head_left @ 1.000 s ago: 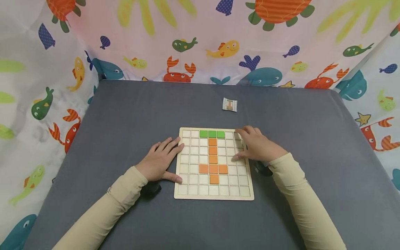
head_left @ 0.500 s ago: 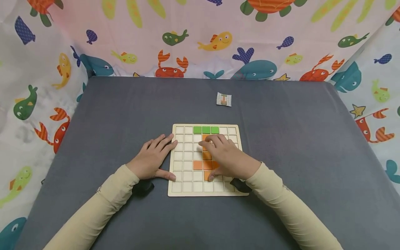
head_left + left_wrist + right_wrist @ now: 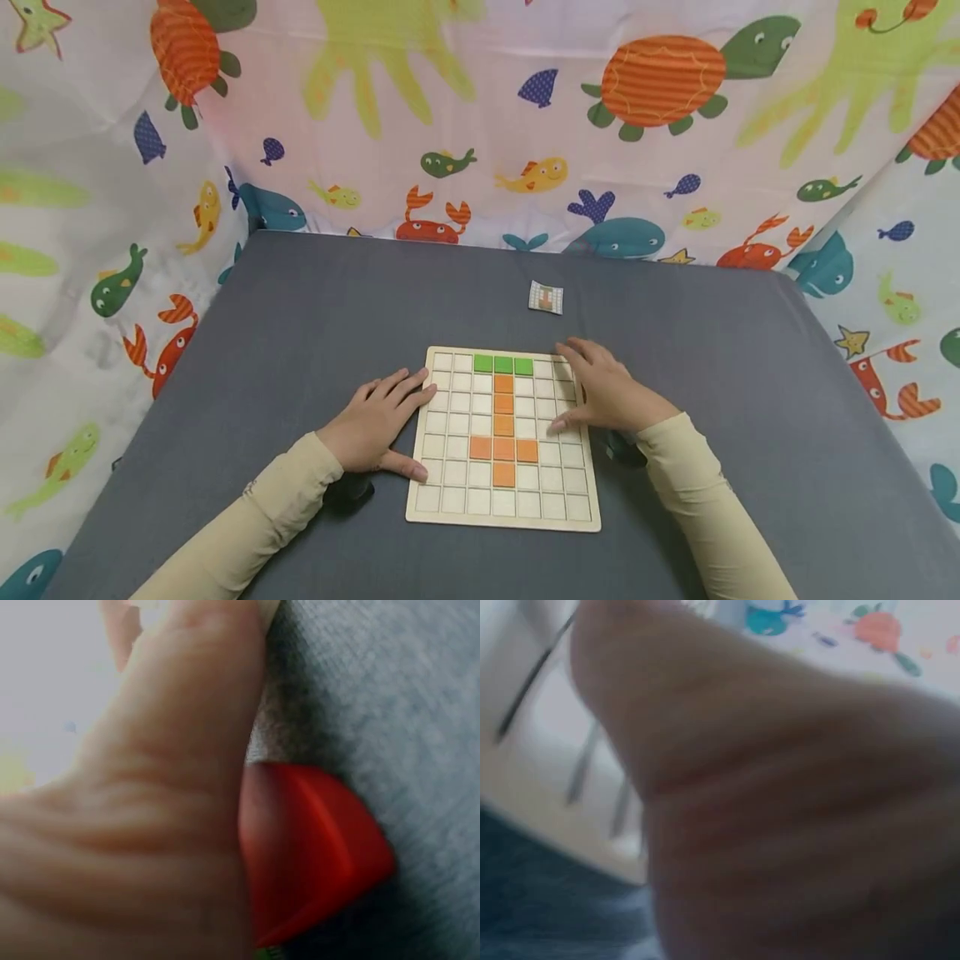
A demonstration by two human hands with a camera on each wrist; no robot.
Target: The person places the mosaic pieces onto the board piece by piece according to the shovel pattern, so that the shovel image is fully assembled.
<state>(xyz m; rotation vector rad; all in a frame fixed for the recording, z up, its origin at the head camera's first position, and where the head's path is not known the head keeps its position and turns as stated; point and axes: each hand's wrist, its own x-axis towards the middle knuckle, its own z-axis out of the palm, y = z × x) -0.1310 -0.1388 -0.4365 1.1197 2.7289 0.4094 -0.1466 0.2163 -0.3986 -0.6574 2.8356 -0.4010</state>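
Note:
A square wooden grid board [image 3: 540, 505] lies flat on the grey table in the head view. Three green tiles [image 3: 503, 366] sit in its top row. Below them, several orange tiles [image 3: 503, 426] form an upright column with one short crossbar. My left hand [image 3: 375, 425] rests along the board's left edge, fingers spread and thumb by the lower left side. At the upper right edge is my right hand [image 3: 618, 392], thumb over the right-hand cells and fingertips by the top corner. Neither hand holds a tile. Both wrist views are mostly filled by blurred skin.
A small printed card [image 3: 546, 297] with a grid pattern lies beyond the board. A red plastic piece [image 3: 315, 847] shows beside my left wrist. Behind the grey table [image 3: 360, 300] hangs a curtain [image 3: 480, 125] printed with sea animals.
Half a second ago my right hand was over the board's middle, covering several orange tiles; it is back at the right edge. My left hand stays at the left edge. The head view has tilted up.

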